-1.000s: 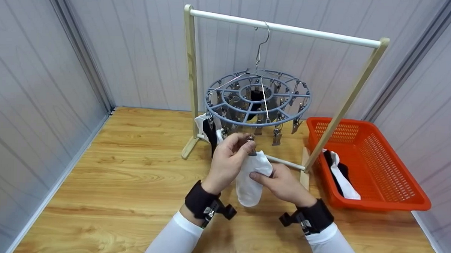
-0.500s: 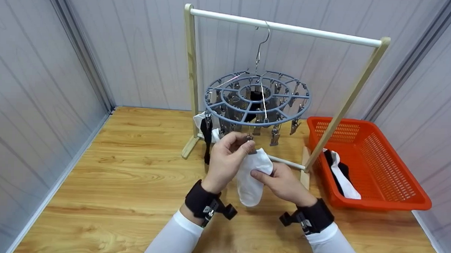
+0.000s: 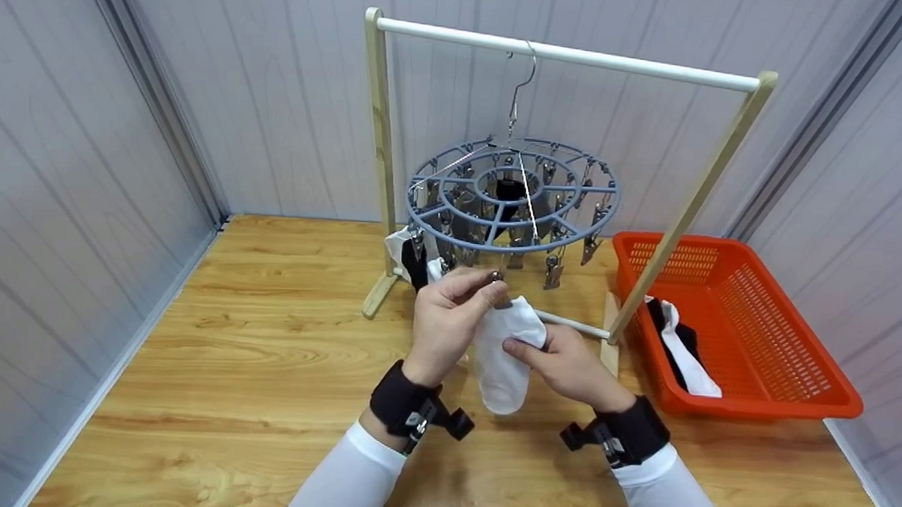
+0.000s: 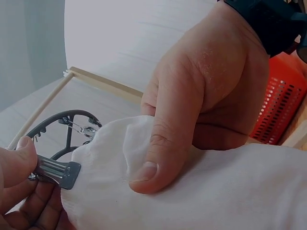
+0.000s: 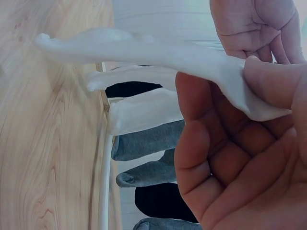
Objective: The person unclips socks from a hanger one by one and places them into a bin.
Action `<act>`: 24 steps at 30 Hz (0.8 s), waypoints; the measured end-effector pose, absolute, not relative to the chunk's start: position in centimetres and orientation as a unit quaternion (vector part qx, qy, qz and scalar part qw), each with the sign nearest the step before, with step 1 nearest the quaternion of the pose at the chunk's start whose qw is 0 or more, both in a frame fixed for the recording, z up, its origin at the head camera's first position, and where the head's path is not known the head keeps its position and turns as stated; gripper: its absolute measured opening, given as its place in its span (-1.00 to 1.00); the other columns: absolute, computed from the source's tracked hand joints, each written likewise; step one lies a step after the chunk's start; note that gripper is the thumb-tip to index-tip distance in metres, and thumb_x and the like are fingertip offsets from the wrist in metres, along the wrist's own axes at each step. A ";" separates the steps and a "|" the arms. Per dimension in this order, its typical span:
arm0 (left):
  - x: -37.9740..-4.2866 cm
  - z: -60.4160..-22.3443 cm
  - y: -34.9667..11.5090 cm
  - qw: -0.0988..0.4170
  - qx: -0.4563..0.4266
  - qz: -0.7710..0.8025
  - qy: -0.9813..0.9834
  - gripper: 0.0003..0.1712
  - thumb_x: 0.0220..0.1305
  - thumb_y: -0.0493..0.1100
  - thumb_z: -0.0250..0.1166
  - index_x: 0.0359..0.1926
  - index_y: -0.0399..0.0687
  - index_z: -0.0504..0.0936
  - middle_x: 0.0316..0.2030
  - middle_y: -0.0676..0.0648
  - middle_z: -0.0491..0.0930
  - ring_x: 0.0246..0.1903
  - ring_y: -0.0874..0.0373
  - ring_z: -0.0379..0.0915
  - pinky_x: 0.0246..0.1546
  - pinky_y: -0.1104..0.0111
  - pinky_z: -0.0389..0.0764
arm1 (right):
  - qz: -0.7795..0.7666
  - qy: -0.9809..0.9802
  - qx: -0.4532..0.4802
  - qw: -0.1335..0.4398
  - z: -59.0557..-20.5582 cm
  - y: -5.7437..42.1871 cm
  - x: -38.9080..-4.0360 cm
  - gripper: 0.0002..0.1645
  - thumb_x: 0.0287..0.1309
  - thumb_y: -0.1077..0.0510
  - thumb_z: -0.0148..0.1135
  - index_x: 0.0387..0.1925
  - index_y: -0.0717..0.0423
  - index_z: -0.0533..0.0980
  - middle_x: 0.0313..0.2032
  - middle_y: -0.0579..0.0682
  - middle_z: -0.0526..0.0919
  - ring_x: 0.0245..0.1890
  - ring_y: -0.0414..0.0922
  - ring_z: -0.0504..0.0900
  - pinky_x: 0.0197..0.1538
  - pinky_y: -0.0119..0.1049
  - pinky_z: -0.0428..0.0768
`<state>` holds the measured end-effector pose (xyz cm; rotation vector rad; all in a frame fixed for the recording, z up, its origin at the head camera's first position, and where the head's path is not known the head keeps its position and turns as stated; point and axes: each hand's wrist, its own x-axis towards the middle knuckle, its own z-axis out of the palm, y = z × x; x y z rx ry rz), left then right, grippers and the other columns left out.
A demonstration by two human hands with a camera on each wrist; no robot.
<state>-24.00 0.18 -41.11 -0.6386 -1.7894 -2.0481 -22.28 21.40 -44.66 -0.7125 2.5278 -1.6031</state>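
A white sock [image 3: 503, 360] hangs below the near edge of the round grey clip hanger [image 3: 513, 248], toe down. My left hand [image 3: 445, 324] pinches a metal clip [image 4: 58, 171] between thumb and fingers; the clip's grey end lies over the sock's top edge. On the sock's right side, my right hand [image 3: 563, 362] pinches the fabric, thumb in front and fingers behind. In the right wrist view the white sock [image 5: 139, 50] stretches out from the right fingers, and grey socks [image 5: 148, 139] hang behind it.
The hanger hooks onto the white bar of a wooden stand [image 3: 570, 55]. Black and white socks [image 3: 413, 260] hang at its left side; several bare clips [image 3: 553, 272] dangle on the right. An orange basket [image 3: 806, 405] at right holds a black-and-white bundle [image 3: 680, 351] of socks.
Both hands keep their hold on the clip and the white sock, with the left hand shifted slightly left. The hanger and the socks at its left sway a little.
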 end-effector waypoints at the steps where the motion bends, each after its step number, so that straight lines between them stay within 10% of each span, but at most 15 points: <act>1: -24.0 -41.1 0.2 0.176 -0.226 -0.723 -0.628 -0.73 0.41 -0.35 0.52 0.06 -0.41 0.84 -0.15 -0.18 0.82 -0.14 0.02 0.79 -0.11 0.30 0.81 | -0.521 0.821 -0.231 0.033 -44.7 21.4 -22.3 -0.70 0.57 0.11 0.38 0.06 0.28 0.78 -0.15 0.03 0.84 -0.17 -0.15 0.73 -0.11 -0.35 0.68; 24: -23.9 -41.0 0.1 0.199 -0.223 -0.734 -0.609 -0.83 0.37 -0.36 0.56 -0.05 -0.32 0.90 -0.15 -0.17 0.83 -0.19 0.07 0.79 -0.13 0.32 0.81 | -0.450 0.865 -0.223 0.009 -43.8 22.8 -22.4 -0.69 0.55 0.03 0.42 0.01 0.20 0.82 0.00 0.09 0.86 -0.03 -0.04 0.82 0.02 -0.12 0.80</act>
